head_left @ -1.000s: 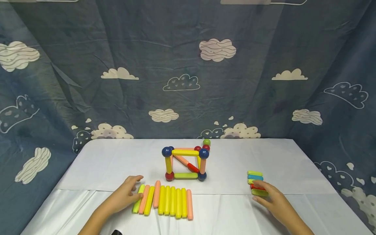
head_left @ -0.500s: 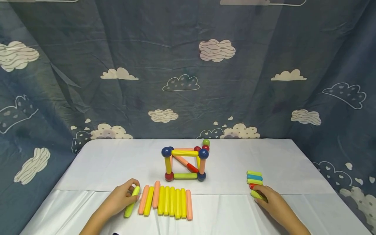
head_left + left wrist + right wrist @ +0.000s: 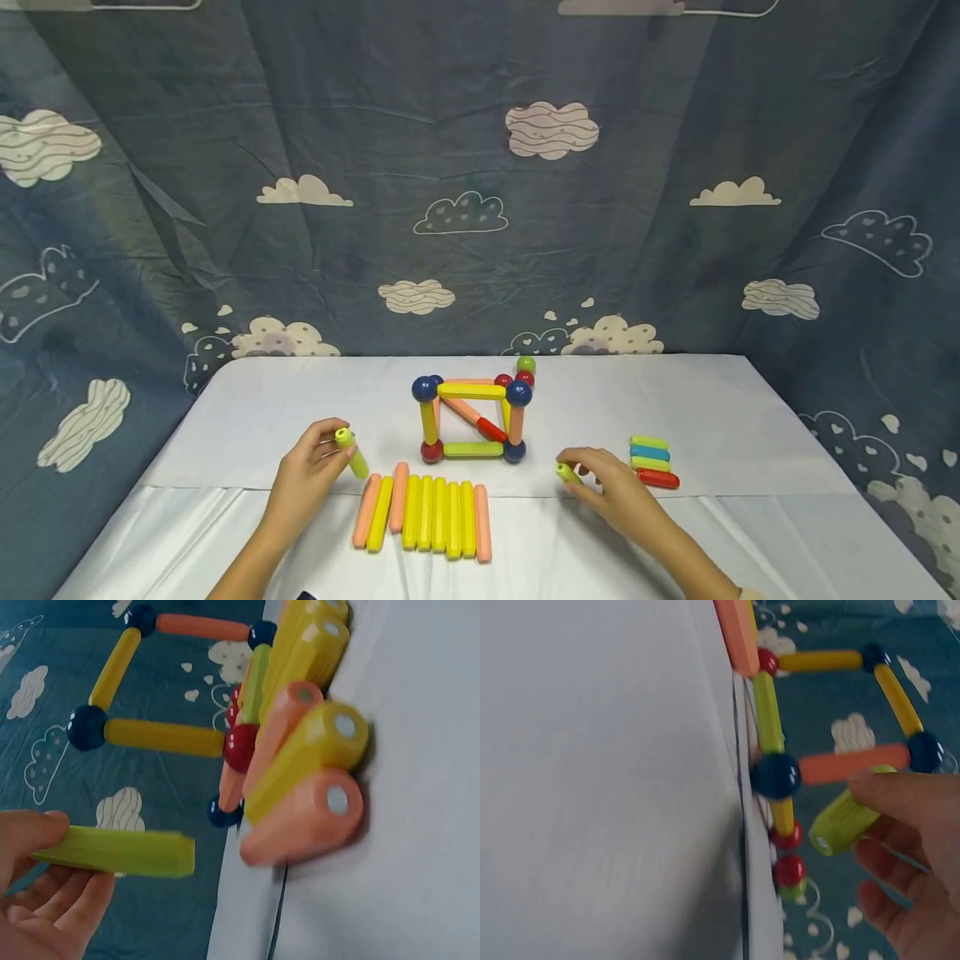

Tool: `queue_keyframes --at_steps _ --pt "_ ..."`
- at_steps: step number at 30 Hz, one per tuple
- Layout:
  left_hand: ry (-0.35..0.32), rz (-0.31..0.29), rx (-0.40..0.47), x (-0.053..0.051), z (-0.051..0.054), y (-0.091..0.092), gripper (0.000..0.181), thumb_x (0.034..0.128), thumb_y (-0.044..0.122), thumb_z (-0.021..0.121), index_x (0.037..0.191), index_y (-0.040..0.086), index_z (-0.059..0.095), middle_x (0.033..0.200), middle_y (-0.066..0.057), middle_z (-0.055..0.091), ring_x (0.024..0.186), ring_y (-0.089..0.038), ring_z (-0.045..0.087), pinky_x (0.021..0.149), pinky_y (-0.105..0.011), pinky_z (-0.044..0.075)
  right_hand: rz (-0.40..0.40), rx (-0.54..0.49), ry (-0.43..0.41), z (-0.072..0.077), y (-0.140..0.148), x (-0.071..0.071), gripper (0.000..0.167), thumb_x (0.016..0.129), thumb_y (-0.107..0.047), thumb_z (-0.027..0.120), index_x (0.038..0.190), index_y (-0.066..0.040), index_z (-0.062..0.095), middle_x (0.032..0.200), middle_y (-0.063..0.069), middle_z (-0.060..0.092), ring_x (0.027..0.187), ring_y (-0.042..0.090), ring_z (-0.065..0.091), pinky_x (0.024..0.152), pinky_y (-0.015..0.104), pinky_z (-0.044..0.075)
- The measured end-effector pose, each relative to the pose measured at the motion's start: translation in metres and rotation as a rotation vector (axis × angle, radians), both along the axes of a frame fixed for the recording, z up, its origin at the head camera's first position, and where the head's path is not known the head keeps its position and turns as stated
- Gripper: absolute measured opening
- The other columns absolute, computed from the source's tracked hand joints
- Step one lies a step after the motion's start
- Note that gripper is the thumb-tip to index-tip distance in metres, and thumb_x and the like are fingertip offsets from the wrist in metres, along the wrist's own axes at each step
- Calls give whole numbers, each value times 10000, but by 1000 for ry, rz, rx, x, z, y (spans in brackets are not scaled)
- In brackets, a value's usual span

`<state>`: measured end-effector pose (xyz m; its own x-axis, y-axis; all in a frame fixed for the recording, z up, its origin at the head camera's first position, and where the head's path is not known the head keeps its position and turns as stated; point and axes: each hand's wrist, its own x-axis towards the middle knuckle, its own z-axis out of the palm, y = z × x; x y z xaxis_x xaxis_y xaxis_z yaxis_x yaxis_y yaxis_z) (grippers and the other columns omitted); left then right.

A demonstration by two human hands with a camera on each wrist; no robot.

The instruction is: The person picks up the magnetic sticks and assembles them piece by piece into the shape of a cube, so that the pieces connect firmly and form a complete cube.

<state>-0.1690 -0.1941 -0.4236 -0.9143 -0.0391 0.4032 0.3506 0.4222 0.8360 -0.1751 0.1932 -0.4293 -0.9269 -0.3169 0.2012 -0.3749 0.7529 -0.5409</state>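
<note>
My left hand pinches a yellow-green magnetic rod between thumb and fingers, raised above the table left of the rod row. In my right hand is another yellow-green magnetic rod, pinched near one end and held off the table. Between the hands stands a box-shaped frame of rods joined by blue and red balls. A slanting salmon-and-red diagonal crosses inside it. Both held rods are apart from the frame.
A row of yellow and salmon rods lies in front of the frame. At right are several short rods, with a red one nearest. A green ball and red balls sit behind the frame. A cloud-print cloth hangs behind the table.
My left hand has taken the yellow-green rod from the row's left end and lifted it. My right hand has picked up the front short rod and carried it left towards the frame.
</note>
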Motion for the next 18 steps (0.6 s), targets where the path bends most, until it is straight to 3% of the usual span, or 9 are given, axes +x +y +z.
queue_keyframes --at_steps 4,8,12,18 --pt "77 -63 92 -2 1 12 288 812 6 641 1079 42 540 1036 -53 595 962 -144 565 788 -233 470 51 -14 101 -1 -25 -8 335 758 -110 720 1076 -142 621 985 -116 601 768 84 489 653 265 467" --pt "100 -126 143 -1 3 26 290 816 10 636 1088 32 539 1049 -53 593 970 -147 564 780 -251 478 114 -41 162 -3 -49 -17 348 757 -104 722 1088 -139 619 1010 -82 614 681 63 466 586 238 457" --pt "82 -205 172 3 15 44 296 824 -19 614 1105 8 527 1075 -105 580 1000 -181 557 793 -273 476 131 -8 213 -7 -67 -27 328 768 -127 717 1077 -165 612 943 -85 617 644 34 454 571 182 438" --pt "35 -282 232 -3 16 66 286 830 -14 607 1105 -15 527 1090 -133 553 1012 -201 555 809 -288 470 140 90 407 -12 -81 -37 313 755 -122 728 1042 -139 606 927 -44 639 710 57 568 644 207 492"
